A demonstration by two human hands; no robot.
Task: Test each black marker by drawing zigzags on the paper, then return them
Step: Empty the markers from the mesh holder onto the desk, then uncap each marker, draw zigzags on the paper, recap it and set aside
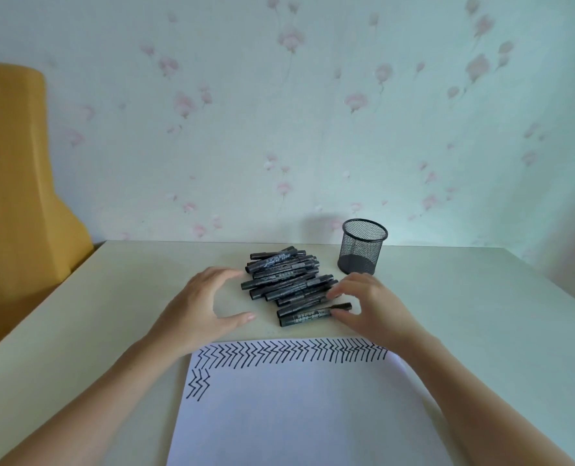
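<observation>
A pile of several black markers (284,279) lies on the table beyond the white paper (299,415). One row of black zigzags (289,353) runs along the paper's top edge, and a few more sit at its left. My left hand (202,307) hovers open, fingers and thumb spread in a curve, just left of the pile and apart from it. At the pile's right end my right hand (368,307) has its fingertips and thumb on the cap end of the nearest marker (308,316). Its fingers are curved around that end.
An empty black mesh pen cup (362,247) stands behind the pile on the right, near the wall. A yellow chair (17,196) is at the left of the cream table (481,314). The table's far edge meets floral wallpaper.
</observation>
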